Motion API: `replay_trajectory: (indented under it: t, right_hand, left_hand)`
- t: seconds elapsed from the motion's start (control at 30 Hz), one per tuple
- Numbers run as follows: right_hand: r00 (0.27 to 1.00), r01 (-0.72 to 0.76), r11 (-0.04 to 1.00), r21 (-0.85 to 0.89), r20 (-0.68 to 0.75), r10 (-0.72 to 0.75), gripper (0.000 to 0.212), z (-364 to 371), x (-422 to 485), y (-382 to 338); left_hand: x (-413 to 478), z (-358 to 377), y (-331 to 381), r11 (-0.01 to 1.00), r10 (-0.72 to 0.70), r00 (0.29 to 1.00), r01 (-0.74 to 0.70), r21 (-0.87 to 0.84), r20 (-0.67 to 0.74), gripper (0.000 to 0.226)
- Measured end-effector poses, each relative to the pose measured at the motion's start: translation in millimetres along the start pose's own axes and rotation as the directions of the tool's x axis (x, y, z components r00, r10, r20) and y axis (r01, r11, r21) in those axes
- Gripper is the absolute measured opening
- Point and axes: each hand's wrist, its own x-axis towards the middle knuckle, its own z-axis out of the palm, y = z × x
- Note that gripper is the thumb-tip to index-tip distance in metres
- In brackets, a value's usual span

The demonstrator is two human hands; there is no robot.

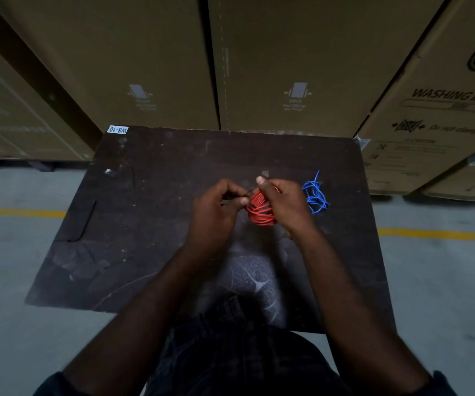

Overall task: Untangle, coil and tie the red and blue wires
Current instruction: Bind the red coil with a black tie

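The red wire (260, 209) is wound into a tight coil held above the middle of the dark table (150, 224). My right hand (284, 204) grips the coil from the right, fingers wrapped over its top. My left hand (219, 207) pinches a thin dark tie (246, 193) at the coil's left side. The blue wire (314, 194) lies loose and tangled on the table just right of my right hand, touched by neither hand.
Tall cardboard boxes (287, 67) stand right behind the table's far edge and to the right. A thin dark strip (83, 224) lies near the table's left edge. A white label (117, 130) marks the far left corner. Grey floor with a yellow line (19, 212) surrounds the table.
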Motion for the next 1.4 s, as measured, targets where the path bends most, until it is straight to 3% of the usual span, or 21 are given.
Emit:
replay_trajectory:
  t: [0.2,0.37,0.5,0.6,0.8,0.93,1.03,1.2,1.3,1.4]
  right_hand:
    - [0.987,0.013,0.996,0.092,0.159,-0.028,0.027,3,-9,-8]
    - [0.96,0.056,0.993,0.102,0.266,-0.082,0.008,1,-11,-12]
    - [0.98,0.053,0.992,0.112,0.187,-0.074,0.012,0,-8,-13]
    - [0.989,0.08,0.992,0.096,0.114,-0.091,0.012,-1,-5,-17]
    - [0.987,0.161,0.985,0.059,-0.019,-0.16,0.013,-9,2,-27]
    - [0.979,0.191,0.981,0.04,0.061,-0.193,0.015,-2,-2,-34]
    - [0.973,0.18,0.981,0.066,0.134,-0.188,0.014,11,-9,-38]
    - [0.984,0.175,0.977,0.122,0.007,-0.177,0.016,8,-10,-39]
    - [0.974,0.195,0.975,0.11,-0.139,-0.179,0.016,2,-7,-35]
    - [0.954,0.227,0.972,0.069,-0.216,-0.207,0.018,-1,-4,-34]
  left_hand:
    - [9,-5,-11,0.959,-0.201,0.979,0.193,-0.208,-0.02,0.015]
    - [14,-13,-14,0.972,-0.195,0.975,0.179,-0.15,-0.102,0.008]
    - [19,-22,-19,0.986,-0.166,0.971,0.165,-0.019,-0.172,0.008]
    - [20,-25,-17,0.987,-0.164,0.965,0.158,-0.042,-0.205,0.006]
    - [11,-20,9,0.997,0.027,0.962,-0.047,-0.068,-0.27,0.007]
    - [33,-20,-1,0.963,-0.194,0.918,0.111,-0.245,-0.346,0.008]
    - [47,-17,-10,0.909,-0.374,0.88,0.286,-0.304,-0.291,0.009]
    - [50,-11,-1,0.716,-0.577,0.814,0.46,-0.525,-0.073,0.014]
    - [44,-12,9,0.634,-0.554,0.824,0.512,-0.58,0.121,0.01]
    - [32,-8,21,0.744,-0.429,0.873,0.487,-0.457,0.233,0.019]
